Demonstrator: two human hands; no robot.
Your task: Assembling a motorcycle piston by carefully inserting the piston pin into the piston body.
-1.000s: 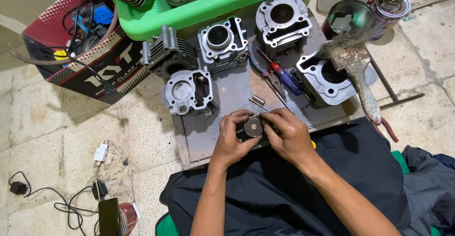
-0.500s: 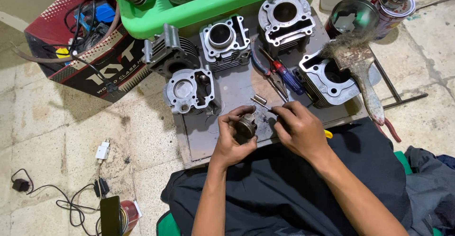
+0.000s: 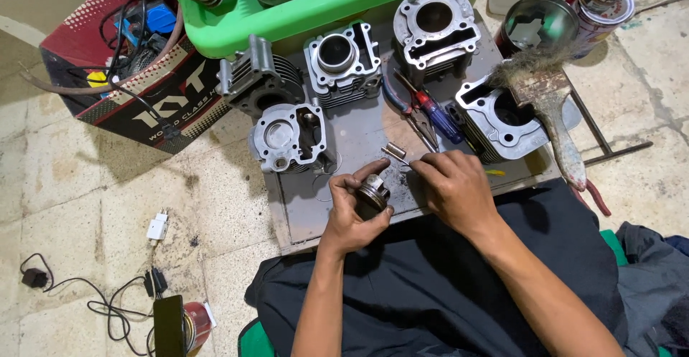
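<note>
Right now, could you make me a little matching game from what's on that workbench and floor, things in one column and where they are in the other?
Things:
1. piston
2. paintbrush
3. pliers
4. white charger

Places:
A. on the floor tiles, left of the metal plate
B. held in the left hand
C. on the plate between the cylinder blocks
D. at the plate's right edge, below the open tin

Pairs: 1-B, 2-D, 3-C, 4-A
</note>
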